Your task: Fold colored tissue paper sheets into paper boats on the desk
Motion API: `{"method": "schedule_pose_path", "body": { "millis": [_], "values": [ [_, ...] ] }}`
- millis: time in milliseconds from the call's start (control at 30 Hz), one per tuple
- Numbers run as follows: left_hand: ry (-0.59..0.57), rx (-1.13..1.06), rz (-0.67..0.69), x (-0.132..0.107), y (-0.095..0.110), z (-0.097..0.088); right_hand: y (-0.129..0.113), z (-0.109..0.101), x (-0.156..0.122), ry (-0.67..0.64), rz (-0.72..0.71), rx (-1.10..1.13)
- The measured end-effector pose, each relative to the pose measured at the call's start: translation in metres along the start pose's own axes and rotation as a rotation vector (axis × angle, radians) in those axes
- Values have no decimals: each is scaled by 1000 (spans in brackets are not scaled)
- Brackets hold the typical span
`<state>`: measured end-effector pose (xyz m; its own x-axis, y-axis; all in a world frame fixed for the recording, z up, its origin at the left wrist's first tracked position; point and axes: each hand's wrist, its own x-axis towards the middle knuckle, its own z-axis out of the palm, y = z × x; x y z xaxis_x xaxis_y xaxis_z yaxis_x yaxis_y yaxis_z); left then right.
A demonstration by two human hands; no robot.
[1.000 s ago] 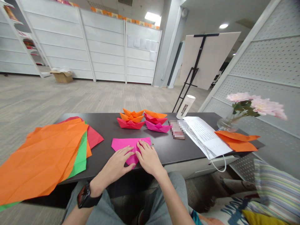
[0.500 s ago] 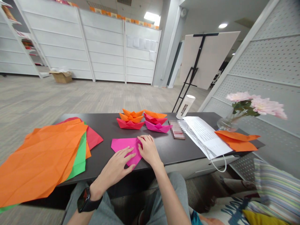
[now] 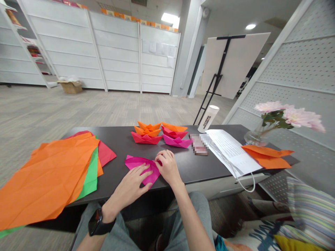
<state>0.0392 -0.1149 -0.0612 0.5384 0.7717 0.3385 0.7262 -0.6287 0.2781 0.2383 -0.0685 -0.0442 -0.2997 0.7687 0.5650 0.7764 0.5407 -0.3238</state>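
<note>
The left hand [image 3: 134,178] lies nearly flat, fingers a little spread, resting on the pink paper [image 3: 155,173] at the near edge of the dark table [image 3: 111,177]. The right hand [image 3: 169,168] is curled, its thumb and fingertips pinching the paper's right side. Beyond stand small paper boats [image 3: 167,133]; farther off, a cardboard box [image 3: 70,87] sits before white shelves [image 3: 120,55].

At lower centre, your left hand [image 3: 134,181] hides part of the pink paper [image 3: 155,174]; the left edge crops the orange sheet [image 3: 52,174]; right of centre, a flat item [image 3: 199,145] is pixelated.
</note>
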Motion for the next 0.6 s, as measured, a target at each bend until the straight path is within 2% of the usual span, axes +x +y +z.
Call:
{"method": "schedule_pose_path", "body": {
  "millis": [200, 467, 600],
  "values": [
    [-7, -11, -4, 1, -1, 0, 1, -1, -4, -39, -41, -34],
    [-4, -18, -1, 1, 1, -2, -3, -4, -7, 37, -60, 25],
    [-1, -13, 10, 0, 0, -1, -5, -5, -9, 22, -69, 20]
  ]
}}
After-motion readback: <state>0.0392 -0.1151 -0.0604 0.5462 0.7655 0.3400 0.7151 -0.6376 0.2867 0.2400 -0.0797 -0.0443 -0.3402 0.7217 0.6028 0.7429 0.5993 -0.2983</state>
